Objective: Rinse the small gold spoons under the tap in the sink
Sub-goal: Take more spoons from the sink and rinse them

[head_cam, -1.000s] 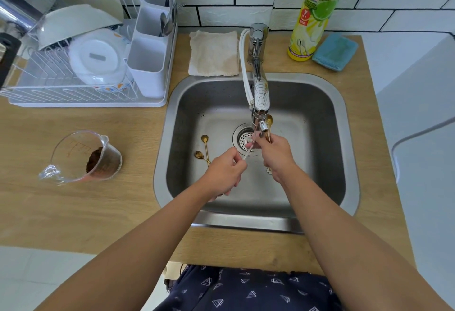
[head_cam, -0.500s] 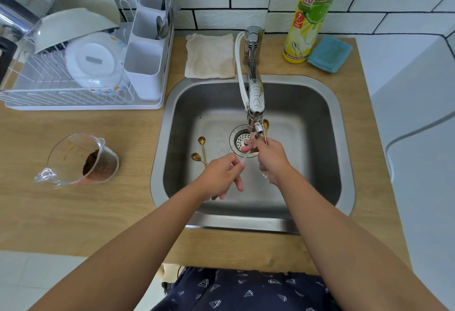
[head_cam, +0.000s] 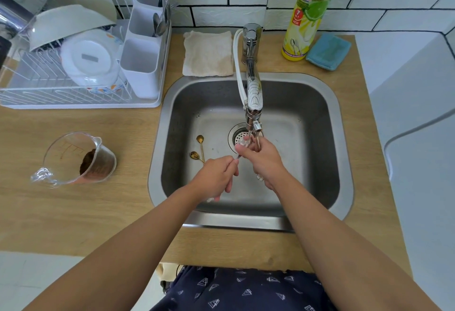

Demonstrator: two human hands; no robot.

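Note:
Both hands meet under the tap (head_cam: 253, 94) in the steel sink (head_cam: 344, 153). My left hand (head_cam: 216, 175) pinches the handle end of a small gold spoon, most of which is hidden by the fingers. My right hand (head_cam: 261, 158) is closed around gold spoon handles (head_cam: 257, 142) that poke up beside the spout, and its fingertips rub the spoon in the water stream. Two more gold spoons (head_cam: 200, 148) lie on the sink floor left of the drain (head_cam: 240, 135).
A measuring cup (head_cam: 78, 160) with brown powder stands on the wooden counter at left. A white dish rack (head_cam: 81, 64) with bowls and a cutlery holder is at back left. A cloth (head_cam: 209, 54), a soap bottle (head_cam: 310, 12) and a blue sponge (head_cam: 328, 50) line the back.
Both hands stay under the tap with small rubbing shifts. The gold spoon bowl that stood above my right hand is now lower, mostly hidden behind the spout.

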